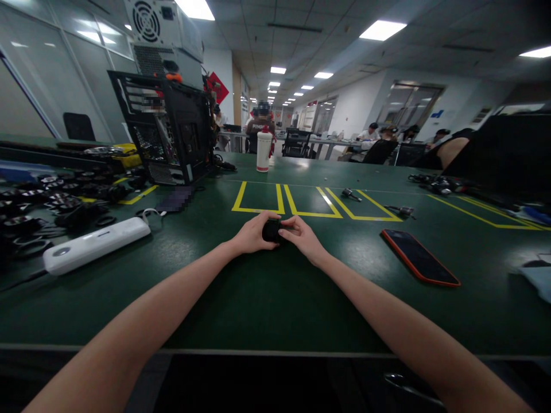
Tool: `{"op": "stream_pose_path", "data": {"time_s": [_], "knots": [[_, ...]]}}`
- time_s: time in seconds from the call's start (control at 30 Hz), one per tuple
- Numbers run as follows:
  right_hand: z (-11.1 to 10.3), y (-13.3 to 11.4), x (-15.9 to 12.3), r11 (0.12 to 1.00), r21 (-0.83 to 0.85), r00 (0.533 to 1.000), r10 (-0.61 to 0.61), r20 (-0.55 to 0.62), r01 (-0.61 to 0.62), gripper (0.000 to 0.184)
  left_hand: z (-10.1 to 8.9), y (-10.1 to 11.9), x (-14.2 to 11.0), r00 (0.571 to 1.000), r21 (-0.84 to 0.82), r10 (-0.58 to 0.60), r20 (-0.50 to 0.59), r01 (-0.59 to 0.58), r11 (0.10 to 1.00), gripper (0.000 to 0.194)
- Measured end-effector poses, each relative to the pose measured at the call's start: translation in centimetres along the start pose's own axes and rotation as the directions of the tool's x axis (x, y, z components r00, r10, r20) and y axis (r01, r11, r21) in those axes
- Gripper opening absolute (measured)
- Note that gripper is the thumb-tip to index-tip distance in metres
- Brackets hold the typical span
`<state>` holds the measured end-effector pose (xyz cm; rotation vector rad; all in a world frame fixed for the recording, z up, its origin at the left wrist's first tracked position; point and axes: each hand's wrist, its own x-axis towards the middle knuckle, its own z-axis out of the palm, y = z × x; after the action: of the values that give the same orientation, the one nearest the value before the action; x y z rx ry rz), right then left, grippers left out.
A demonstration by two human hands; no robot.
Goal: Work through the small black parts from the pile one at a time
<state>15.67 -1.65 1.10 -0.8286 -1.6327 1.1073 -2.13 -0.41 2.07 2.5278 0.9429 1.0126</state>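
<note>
"PUMP" readable on back of dark brown shirt point(255, 123) worn by person in background; any further letters unclear. Red marking near base of white cylindrical bottle point(263, 152): too small to read.

Shared office, part electronics workshop. Long green worktable point(267, 310) under left hand point(253, 234) and right hand point(303, 238); yellow tape bays point(319, 216) just beyond them. Left of left hand: white power strip point(97, 244), dark heap of parts point(64, 195); farther off, black computer case point(189, 132). Well beyond both hands: seated people point(260, 131), desks, office chair point(296, 142). High above: ceiling panel lights point(383, 30).
</note>
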Motion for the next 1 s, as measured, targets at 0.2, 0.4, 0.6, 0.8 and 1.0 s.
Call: {"op": "stream_pose_path", "data": {"time_s": [0.2,0.4,0.6,0.8,1.0], "knots": [[-0.07,-0.12,0.21,0.997,-0.055,0.999,0.049,0.004,-0.049,0.029,-0.08,0.05,0.02,1.000,-0.012,-0.007,0.005,0.007,1.000,0.060],[-0.41,0.37,0.12,1.000,0.031,0.996,0.000,0.090,-0.003,0.035,0.04,-0.07,0.01,1.000,-0.005,-0.002,0.004,0.002,1.000,0.060],[-0.16,0.21,0.20,1.000,-0.008,1.000,-0.024,0.019,0.025,0.022,0.06,-0.11,0.03,1.000,0.000,-0.009,0.003,0.009,1.000,0.061],[-0.16,0.02,0.26,0.997,-0.076,1.000,0.023,-0.015,-0.024,0.026,0.02,0.00,0.00,1.000,0.000,-0.015,0.007,0.015,1.000,0.060],[-0.32,0.08,-0.05,1.000,0.023,0.997,0.007,0.081,-0.009,0.032,0.00,0.01,-0.01,1.000,-0.004,-0.010,0.002,0.010,1.000,0.060]]}}
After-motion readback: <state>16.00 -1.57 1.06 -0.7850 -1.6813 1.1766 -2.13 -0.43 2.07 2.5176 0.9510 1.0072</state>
